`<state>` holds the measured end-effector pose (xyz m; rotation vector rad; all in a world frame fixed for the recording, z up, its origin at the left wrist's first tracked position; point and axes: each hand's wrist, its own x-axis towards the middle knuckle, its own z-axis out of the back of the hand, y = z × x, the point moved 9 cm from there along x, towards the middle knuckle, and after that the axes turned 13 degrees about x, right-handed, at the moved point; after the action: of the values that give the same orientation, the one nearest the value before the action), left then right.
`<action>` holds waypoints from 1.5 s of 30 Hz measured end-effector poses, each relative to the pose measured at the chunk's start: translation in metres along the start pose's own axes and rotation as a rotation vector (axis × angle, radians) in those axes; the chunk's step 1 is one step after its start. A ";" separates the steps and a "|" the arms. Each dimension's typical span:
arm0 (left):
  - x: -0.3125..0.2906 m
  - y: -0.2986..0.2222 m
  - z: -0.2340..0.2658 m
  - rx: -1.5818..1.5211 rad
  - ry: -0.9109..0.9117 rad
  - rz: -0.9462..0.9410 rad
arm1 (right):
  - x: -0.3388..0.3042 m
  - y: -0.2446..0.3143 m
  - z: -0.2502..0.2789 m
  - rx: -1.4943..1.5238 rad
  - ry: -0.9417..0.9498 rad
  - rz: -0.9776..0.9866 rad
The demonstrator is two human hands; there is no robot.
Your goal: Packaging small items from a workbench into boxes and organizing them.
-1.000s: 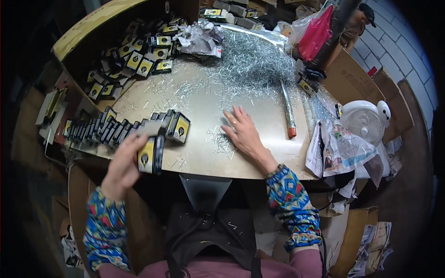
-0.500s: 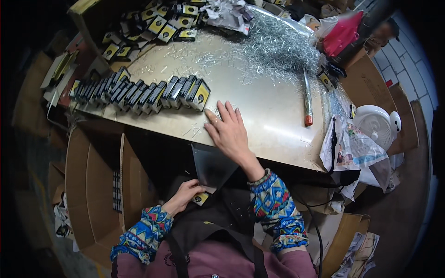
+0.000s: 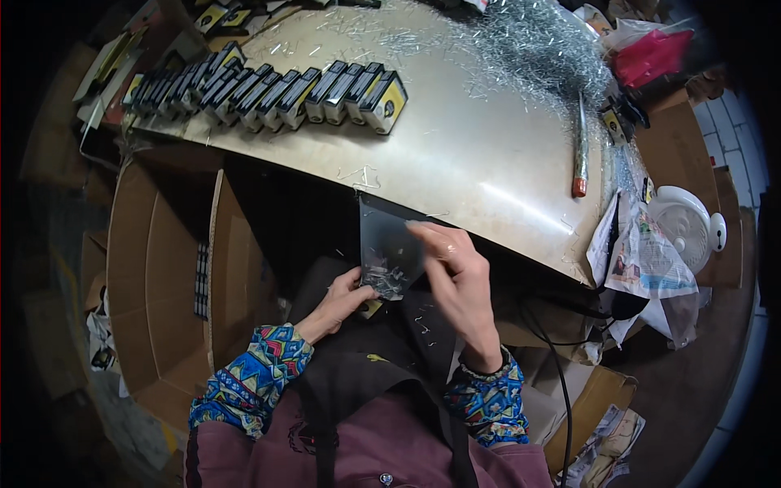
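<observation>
My left hand (image 3: 336, 307) grips a small yellow-and-black box (image 3: 371, 308) at the lower mouth of a dark grey chute (image 3: 382, 224) below the table edge. Fingers and chute hide most of the box. Small shiny metal pins (image 3: 386, 278) are bunched at the chute's narrow end. Along the chute's right side hangs my right hand (image 3: 462, 281), fingers loosely bent and thumb apart, with nothing visible in it. A long row of similar boxes (image 3: 325, 95) stands on the table (image 3: 455, 175), left of the chute.
A large heap of metal pins (image 3: 545, 57) covers the table's far right, near a red-tipped rod (image 3: 580, 154). An open cardboard box (image 3: 163, 301) stands at my left. To the right are a white fan (image 3: 683, 224), a plastic bag (image 3: 651, 260) and a black cable (image 3: 561, 382).
My right hand has left the tabletop and come down beside the chute. Pins now lie at the chute's lower end. My left hand keeps the box there. The view has tilted downward.
</observation>
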<state>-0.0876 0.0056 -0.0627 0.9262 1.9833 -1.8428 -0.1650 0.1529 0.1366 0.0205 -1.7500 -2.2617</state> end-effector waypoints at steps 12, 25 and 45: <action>-0.020 -0.023 -0.007 0.882 -0.422 -0.471 | -0.071 -0.057 -0.080 -0.271 0.368 0.116; -0.062 -0.066 0.019 0.612 -0.403 -0.634 | -0.037 -0.042 -0.030 0.199 0.212 -0.237; -0.053 -0.136 -0.021 0.822 -0.487 -0.862 | -0.009 -0.022 -0.013 0.151 0.181 -0.275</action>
<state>-0.1267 0.0144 0.0794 -0.3752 1.3608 -3.0551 -0.1587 0.1473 0.1109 0.5099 -1.9116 -2.2169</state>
